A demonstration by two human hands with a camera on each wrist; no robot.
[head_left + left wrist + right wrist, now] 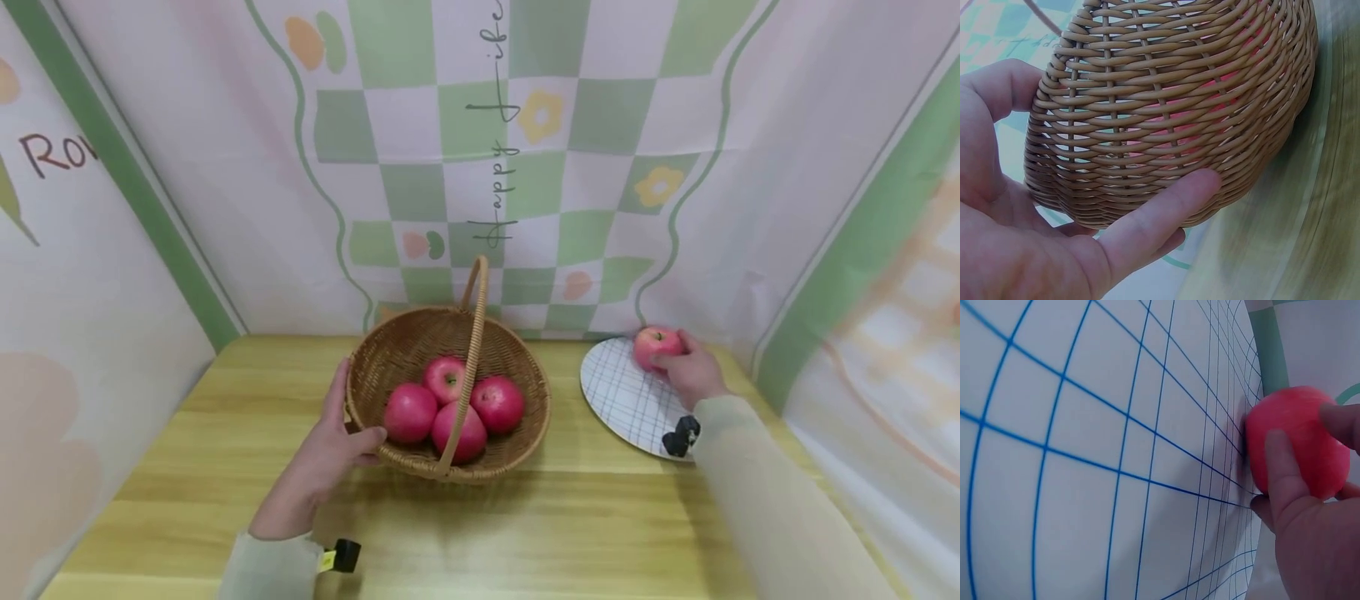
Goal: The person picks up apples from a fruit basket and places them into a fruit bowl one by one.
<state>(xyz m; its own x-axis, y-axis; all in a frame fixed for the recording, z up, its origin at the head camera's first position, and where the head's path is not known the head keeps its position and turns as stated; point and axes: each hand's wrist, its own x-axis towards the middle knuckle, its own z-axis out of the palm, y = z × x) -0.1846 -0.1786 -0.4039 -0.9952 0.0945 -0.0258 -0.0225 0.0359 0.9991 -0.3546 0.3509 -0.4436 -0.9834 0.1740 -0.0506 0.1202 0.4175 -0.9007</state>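
A brown wicker basket (397, 346) with an arched handle stands on the table, several red apples (410, 413) inside it. My left hand (326, 454) holds the basket at its left side. In the left wrist view a finger lies along the woven outer wall (1147, 131), while another digit reaches the rim. Over at the right, my right hand (696, 373) grips a red apple (654, 343) at the far edge of a round white plate (611, 396) with blue grid lines. Fingers surround this apple (1307, 447) close against the plate surface in the right wrist view.
The light wooden table (525, 533) ends at a patterned cloth backdrop (472, 125) just behind the basket and plate. Cloth panels (97, 350) also rise at both sides. Small black devices (346, 556) sit at both wrists.
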